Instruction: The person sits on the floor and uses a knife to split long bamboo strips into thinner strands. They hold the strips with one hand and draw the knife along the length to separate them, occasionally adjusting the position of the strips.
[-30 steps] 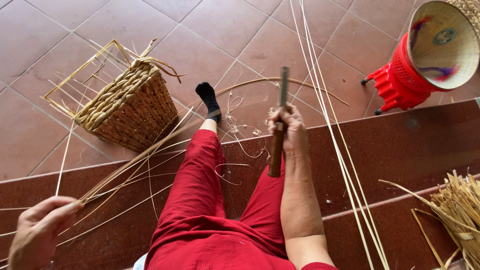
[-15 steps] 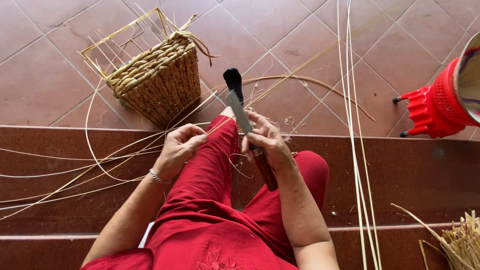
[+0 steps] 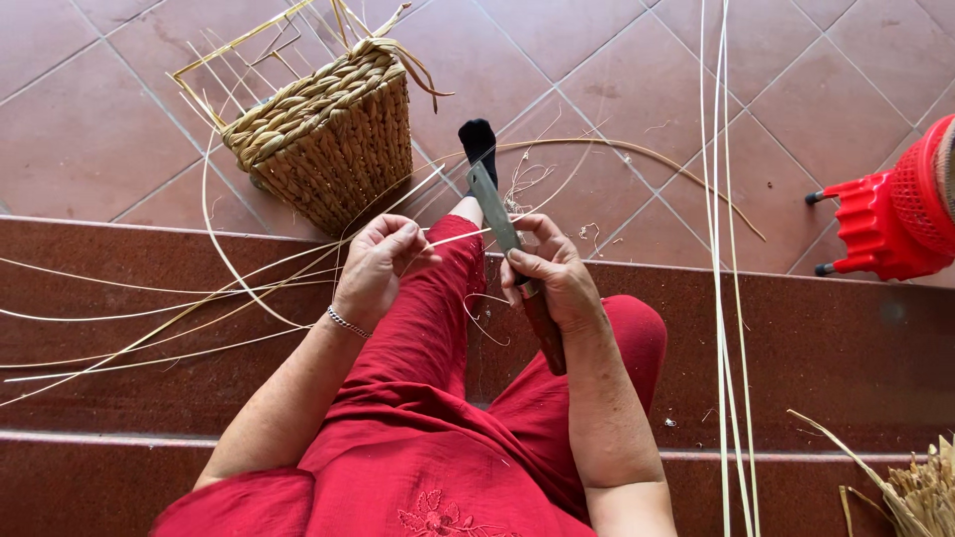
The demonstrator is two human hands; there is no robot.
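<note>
My right hand [image 3: 553, 275] grips a knife [image 3: 494, 203] with a brown wooden handle, its grey blade pointing away over my red-trousered leg [image 3: 428, 328]. My left hand [image 3: 376, 261], a thin bracelet at its wrist, pinches a thin pale cane strip [image 3: 453, 239] whose end meets the blade. The strip trails off to the left across the step. Both hands hover close together above my knee. My black-socked foot [image 3: 478, 141] rests on the tiled floor beyond.
A half-woven square basket [image 3: 328, 134] with loose upright stakes stands on the terracotta tiles at upper left. Long cane strips [image 3: 718, 268] lie on the right and fan out left. A red plastic stool [image 3: 885, 214] sits at right; a straw bundle [image 3: 920, 492] at bottom right.
My left hand came in from the far left with a strip and now holds it against the knife. The knife tilted from upright to slanted over my knee.
</note>
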